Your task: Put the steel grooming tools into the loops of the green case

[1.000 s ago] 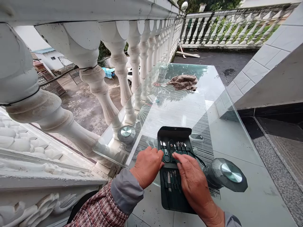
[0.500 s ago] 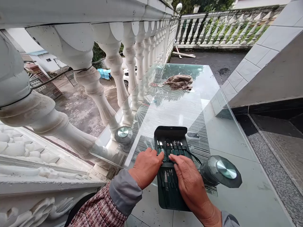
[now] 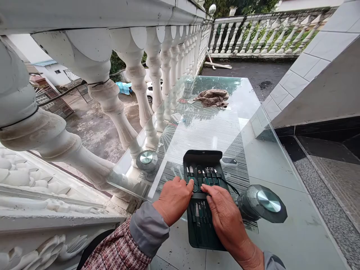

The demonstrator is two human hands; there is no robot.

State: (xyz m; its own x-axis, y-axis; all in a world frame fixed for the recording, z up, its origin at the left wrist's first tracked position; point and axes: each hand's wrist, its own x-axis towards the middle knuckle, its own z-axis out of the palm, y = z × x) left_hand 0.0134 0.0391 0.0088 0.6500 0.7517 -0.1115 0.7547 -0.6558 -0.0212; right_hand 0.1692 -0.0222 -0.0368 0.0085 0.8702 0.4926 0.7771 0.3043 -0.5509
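A dark green manicure kit (image 3: 206, 238) lies unfolded on the glass table (image 3: 270, 161). In its upper half are scissors, nail clippers (image 3: 209, 171) and other small tools under elastic loops; slim metal tools (image 3: 200, 210) fill the lower half. My left hand (image 3: 174, 198) is closed at the kit's left edge, its thumb and forefinger by the scissors' green handle (image 3: 195, 186). From the right, my right hand (image 3: 226, 210) reaches over the kit with fingers pressed together, their tips on the middle near the strap. Whatever lies beneath these fingertips is hidden.
A crumpled brown cloth (image 3: 213, 98) lies at the table's far end. Beyond the kit is a small dark oval object (image 3: 229, 161). Table legs with round metal caps (image 3: 269, 199) show through the glass. A white balustrade (image 3: 135, 75) runs along the left.
Hardly anything differs. Both hands keep their places on the manicure kit, with only a very slight shift of the fingers.
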